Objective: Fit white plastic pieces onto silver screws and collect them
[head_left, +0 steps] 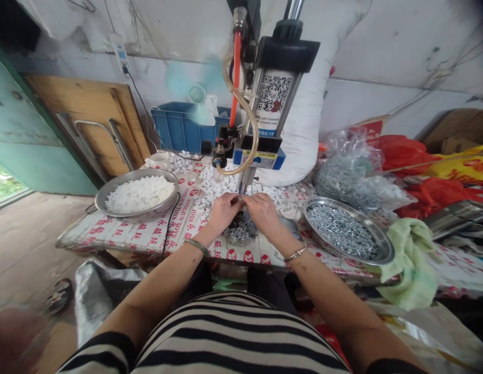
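Observation:
My left hand (pixel 225 209) and my right hand (pixel 261 212) meet under the rod of a pneumatic press (pixel 269 104). Fingers of both hands are closed together at the rod's lower end, on something too small to make out. Just below and between them lies a heap of metal pins (pixel 241 228) near the table's front edge. Behind the hands, small white plastic pieces (pixel 216 189) are spread over the table around the press.
A metal bowl of white pieces (pixel 138 195) stands left, a metal bowl of metal pins (pixel 342 231) right. Beside the latter hangs a green cloth (pixel 410 259). Further back are a blue crate (pixel 179 127), a clear bag of metal parts (pixel 346 174) and red bags (pixel 405 156).

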Motion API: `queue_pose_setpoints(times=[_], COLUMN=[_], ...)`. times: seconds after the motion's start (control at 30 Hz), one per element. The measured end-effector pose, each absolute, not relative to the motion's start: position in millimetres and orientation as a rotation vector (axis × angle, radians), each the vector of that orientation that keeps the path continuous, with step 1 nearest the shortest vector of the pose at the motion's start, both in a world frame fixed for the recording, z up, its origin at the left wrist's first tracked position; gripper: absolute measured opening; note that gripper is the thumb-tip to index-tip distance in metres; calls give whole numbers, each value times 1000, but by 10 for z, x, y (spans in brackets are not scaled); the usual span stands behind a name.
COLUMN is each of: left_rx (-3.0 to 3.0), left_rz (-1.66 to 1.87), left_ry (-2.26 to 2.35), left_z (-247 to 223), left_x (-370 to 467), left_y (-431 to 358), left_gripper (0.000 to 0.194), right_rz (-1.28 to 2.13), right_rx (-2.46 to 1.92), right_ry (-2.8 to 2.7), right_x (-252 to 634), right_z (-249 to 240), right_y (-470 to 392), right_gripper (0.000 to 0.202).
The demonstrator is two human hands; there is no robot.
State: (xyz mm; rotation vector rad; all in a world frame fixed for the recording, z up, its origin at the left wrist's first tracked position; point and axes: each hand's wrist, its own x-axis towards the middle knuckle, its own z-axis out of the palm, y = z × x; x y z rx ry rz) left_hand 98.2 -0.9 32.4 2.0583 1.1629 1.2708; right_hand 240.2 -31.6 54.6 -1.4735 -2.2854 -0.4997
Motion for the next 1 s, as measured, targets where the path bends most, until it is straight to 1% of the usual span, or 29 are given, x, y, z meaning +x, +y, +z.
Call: queue_pose_setpoints(times=[0.23, 0.3, 0.47, 0.63, 0.73, 1.0], left_rx=[2261, 2275, 2284, 2263, 2243, 2124], left_rz=[1308, 1300, 1315, 1324, 1319, 1305], left_ry=[1168, 1182, 1175, 1167, 1183, 1124], left_z=[316, 313, 289, 279, 278, 245], left_x=[1002, 998, 996, 1002, 1003, 966], left_y=[-11, -2, 24, 15, 7, 9], left_gripper=[14, 13, 12, 11, 11, 17], right_rz=[-318, -331, -591, -805, -821, -716], right_rx=[-1589, -1661, -1913, -1829, -1805, -1726], right_ry=[-2124, -2023, -1817, -1874, -1855, -1757], right_x=[2499, 2609, 2941, 3039, 3035, 3021], right_z=[477, 392, -40, -397, -434, -345], right_y=[-453, -587, -1041, -1282, -1278, -1150], right_gripper=[34, 34, 30, 30, 29, 29])
